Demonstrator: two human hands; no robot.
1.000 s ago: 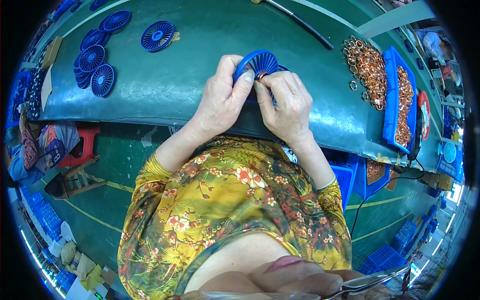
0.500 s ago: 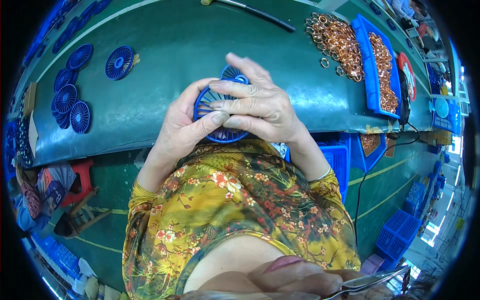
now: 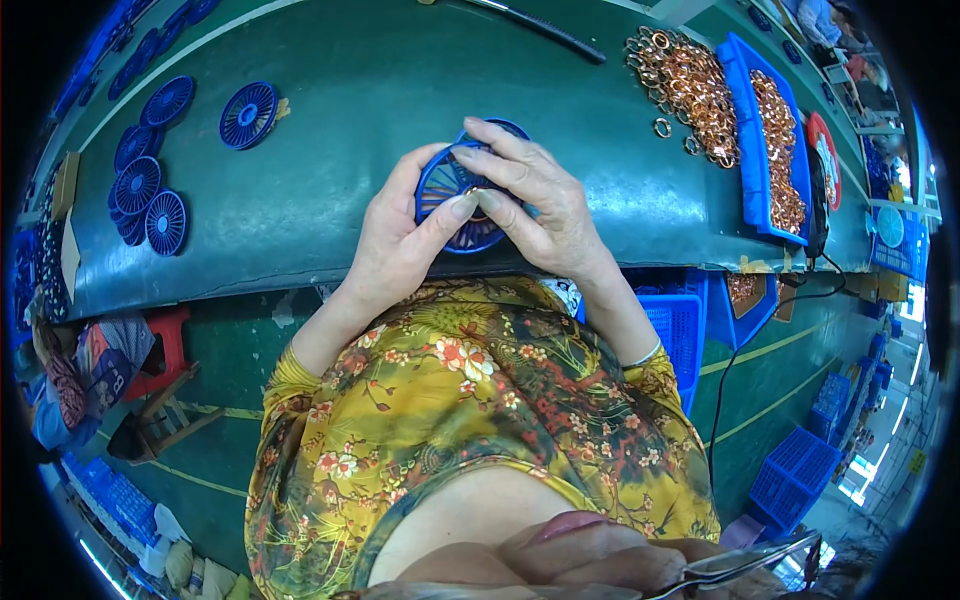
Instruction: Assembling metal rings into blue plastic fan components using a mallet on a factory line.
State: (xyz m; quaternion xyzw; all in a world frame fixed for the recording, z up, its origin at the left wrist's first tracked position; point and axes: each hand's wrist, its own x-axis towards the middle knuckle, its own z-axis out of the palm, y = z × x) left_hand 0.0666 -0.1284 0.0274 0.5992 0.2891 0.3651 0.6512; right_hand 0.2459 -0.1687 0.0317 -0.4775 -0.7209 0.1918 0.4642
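Between both my hands, at the near edge of the green table, I hold a round blue plastic wheel (image 3: pixel 434 188) with thin spokes. My left hand (image 3: pixel 395 232) is closed around its left side, thumb on the middle. My right hand (image 3: pixel 552 214) grips it from the right, with its thumb tip beside the left one at the hub. A small copper-coloured bit shows under the thumbs, mostly hidden. Just behind my right fingers sits a second blue wheel (image 3: pixel 516 127), largely covered.
At left on the table lie a lone blue wheel (image 3: pixel 248 116) and a cluster of several blue wheels (image 3: pixel 137 186). Loose copper rings (image 3: pixel 692 88) are heaped at right beside a blue tray (image 3: pixel 737 95) of more rings. A black-handled tool (image 3: pixel 555 38) lies at the far edge.
Both thumbs have come together at the wheel's hub; my right fingers, earlier spread across the wheel, have drawn to its right edge. Held wheel and hands sit slightly farther up and right in view.
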